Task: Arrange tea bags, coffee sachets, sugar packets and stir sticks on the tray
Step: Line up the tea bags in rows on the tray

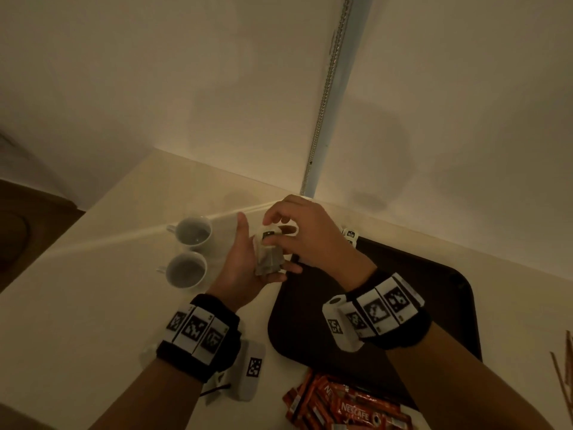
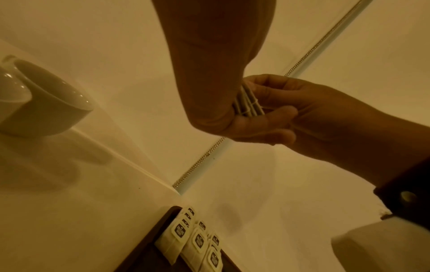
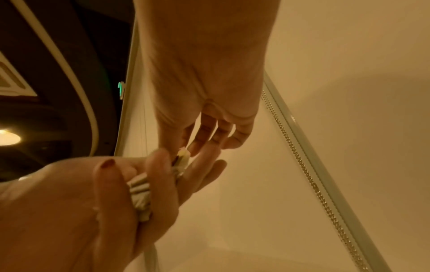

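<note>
The stack of tea bags [image 1: 269, 255] lies in my left hand [image 1: 248, 262], above the counter [image 1: 93, 305] beside the tray [image 1: 434, 274]; my right hand [image 1: 305, 231] pinches its top tags. They look light, soft and easily torn, best taken flat by the edges. More tea bags [image 2: 195, 241] lie on the tray's far corner, count unclear. Two cups [image 1: 189, 252] stand left.

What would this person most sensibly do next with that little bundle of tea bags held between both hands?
Probably pull one bag free with the right hand and lay it beside the tea bags already lined up at the far corner of the tray. The left hand cradles the stack of tea bags while right fingertips pinch its top tag, and most of the tray is bare.
</note>
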{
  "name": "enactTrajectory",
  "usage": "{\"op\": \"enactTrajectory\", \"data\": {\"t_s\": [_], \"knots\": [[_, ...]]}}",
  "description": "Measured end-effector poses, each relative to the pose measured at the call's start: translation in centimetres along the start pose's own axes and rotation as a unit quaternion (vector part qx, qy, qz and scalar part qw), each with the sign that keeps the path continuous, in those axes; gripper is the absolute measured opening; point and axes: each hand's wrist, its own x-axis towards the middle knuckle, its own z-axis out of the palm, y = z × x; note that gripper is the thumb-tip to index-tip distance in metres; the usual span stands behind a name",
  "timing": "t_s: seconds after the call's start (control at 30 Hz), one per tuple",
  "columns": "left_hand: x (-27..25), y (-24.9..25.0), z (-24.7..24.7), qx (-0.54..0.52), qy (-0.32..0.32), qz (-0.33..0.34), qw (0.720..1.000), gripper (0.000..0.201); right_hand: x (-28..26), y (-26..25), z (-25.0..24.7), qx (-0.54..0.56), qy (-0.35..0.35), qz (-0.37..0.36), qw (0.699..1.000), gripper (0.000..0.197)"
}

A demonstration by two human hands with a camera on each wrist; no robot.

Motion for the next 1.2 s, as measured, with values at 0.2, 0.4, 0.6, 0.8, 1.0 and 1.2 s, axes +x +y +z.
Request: {"op": "enactTrajectory", "data": {"t_s": [0.2, 0.4, 0.6, 0.8, 1.0, 1.2], "knots": [[-0.9, 0.0, 0.8, 0.097, 0.012, 0.112, 0.989, 0.036, 0.3, -1.9, -3.6, 0.099, 0.012, 0.049, 0.994, 0.007], [-1.1, 0.0, 2.2, 0.085, 0.017, 0.176, 0.981, 0.028, 1.1, -4.4, -6.6, 0.036, 0.017, 0.005, 0.999, 0.010], [-1.1, 0.2, 3.5, 0.054, -0.003, 0.185, 0.981, 0.007, 1.1, -5.2, -7.7, -0.010, 0.011, -0.007, 1.000, 0.008], [-1.5, -0.1, 3.7, 0.052, -0.013, 0.181, 0.982, 0.012, 0.8, -5.4, -7.9, -0.016, 0.007, -0.002, 1.000, 0.008], [-1.6, 0.0, 3.6, 0.055, -0.007, 0.183, 0.982, 0.020, 0.6, -5.2, -7.9, -0.009, 0.017, 0.003, 1.000, 0.013], [-1.6, 0.0, 2.9, 0.076, -0.012, 0.170, 0.982, 0.027, 0.1, -4.2, -7.6, 0.009, 0.022, 0.027, 0.999, 0.012]]}}
